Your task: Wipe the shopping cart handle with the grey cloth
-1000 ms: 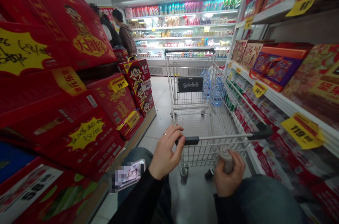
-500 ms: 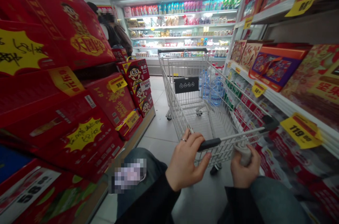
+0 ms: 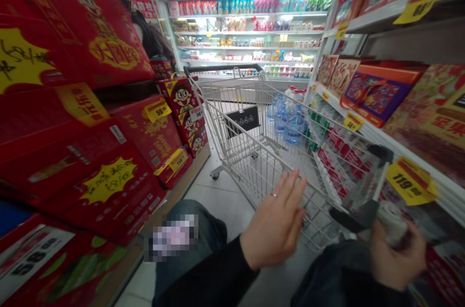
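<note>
My left hand (image 3: pixel 278 220), a ring on one finger, is stretched out flat with its fingers together against the near side of a wire shopping cart (image 3: pixel 243 174). The cart stands at an angle across the aisle, its black handle (image 3: pixel 343 220) towards the right. My right hand (image 3: pixel 397 261), at lower right beside the cart's handle end, is closed around a grey cylindrical roll (image 3: pixel 391 222). What the roll is made of is hard to tell.
Stacked red gift boxes (image 3: pixel 127 181) line the left side. Shelves with boxes and price tags (image 3: pixel 410 181) run along the right, bottled water (image 3: pixel 292 123) beyond the cart. A lit refrigerated display (image 3: pixel 247 38) stands at the back. A person (image 3: pixel 154 36) is behind the boxes at left.
The cart has swung round, its far end to the left and its handle to the right. My left hand has left the handle for the side; my right hand has moved right with the roll.
</note>
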Available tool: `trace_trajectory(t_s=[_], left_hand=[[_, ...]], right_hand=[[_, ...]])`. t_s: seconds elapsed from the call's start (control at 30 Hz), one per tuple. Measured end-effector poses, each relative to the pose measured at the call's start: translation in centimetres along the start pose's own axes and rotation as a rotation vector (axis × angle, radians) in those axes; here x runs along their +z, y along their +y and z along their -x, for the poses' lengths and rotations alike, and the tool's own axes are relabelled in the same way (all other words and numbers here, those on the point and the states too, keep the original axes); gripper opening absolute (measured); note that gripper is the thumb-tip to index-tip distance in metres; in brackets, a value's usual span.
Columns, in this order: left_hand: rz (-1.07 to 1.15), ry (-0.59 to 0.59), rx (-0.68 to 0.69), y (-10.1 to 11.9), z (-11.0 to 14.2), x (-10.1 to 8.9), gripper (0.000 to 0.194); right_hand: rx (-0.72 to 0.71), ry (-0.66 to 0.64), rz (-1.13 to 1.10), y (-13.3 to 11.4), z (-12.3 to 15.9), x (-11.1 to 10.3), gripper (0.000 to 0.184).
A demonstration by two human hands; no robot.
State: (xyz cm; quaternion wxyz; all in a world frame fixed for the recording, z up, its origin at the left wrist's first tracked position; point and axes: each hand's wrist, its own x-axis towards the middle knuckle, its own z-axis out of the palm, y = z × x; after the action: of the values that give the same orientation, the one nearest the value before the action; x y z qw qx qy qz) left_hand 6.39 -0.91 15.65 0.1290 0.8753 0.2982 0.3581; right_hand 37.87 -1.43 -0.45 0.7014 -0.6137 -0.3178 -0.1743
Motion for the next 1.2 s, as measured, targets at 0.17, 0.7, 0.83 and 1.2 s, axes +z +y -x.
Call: trace_trajectory(t_s=[0.17, 0.7, 0.83, 1.2], left_hand=[[-0.288, 0.184, -0.173, -7.1, 0.4, -4.8, 0.062], [-0.715, 0.259, -0.397, -14.6, 1.2, -14.3, 0.050], [-0.702, 0.275, -0.310, -14.2, 2.0, -14.9, 0.047], [-0.633, 0.217, -0.275, -11.8, 2.8, -14.3, 0.063]], right_hand=[[-0.058, 0.182, -0.039, -4.0, 3.5, -2.9, 0.071], [-0.344, 0.276, 0.167, -4.9, 0.0, -1.6, 0.066], [-0.391, 0.310, 0.119, -6.9, 0.3, 0.3, 0.070], [-0.530, -0.227, -0.256, -19.5, 6.9, 9.4, 0.052]])
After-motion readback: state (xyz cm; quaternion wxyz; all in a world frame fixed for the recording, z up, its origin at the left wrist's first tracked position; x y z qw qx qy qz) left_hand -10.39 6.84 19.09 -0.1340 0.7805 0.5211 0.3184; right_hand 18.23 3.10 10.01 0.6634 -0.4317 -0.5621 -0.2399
